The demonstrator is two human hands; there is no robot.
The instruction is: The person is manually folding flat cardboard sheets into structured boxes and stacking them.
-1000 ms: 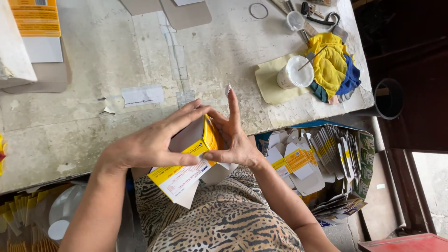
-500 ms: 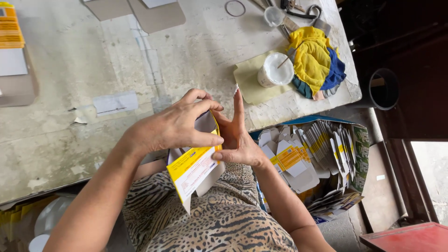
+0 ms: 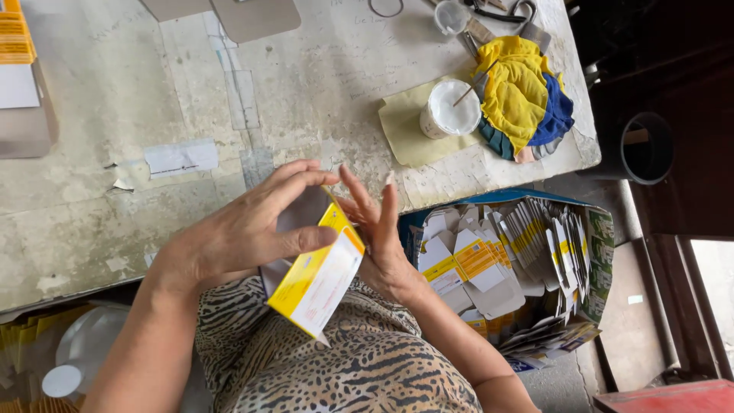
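A small yellow and white carton (image 3: pixel 317 279) is held above my lap at the table's near edge. My left hand (image 3: pixel 245 233) grips it from above, thumb on its yellow side and fingers curled over its open grey end. My right hand (image 3: pixel 378 233) rests against the carton's right side with its fingers spread and pointing up.
A box of several flat yellow and white carton blanks (image 3: pixel 512 268) stands to my right below the worn table (image 3: pixel 153 99). On the table are a white glue cup with a stick (image 3: pixel 449 111), a yellow and blue cloth (image 3: pixel 524 95), cardboard pieces (image 3: pixel 256 17) and a taped label (image 3: pixel 182 158).
The carton has been turned, so its long yellow and white face now tilts down toward my lap. My right fingers have spread apart beside it.
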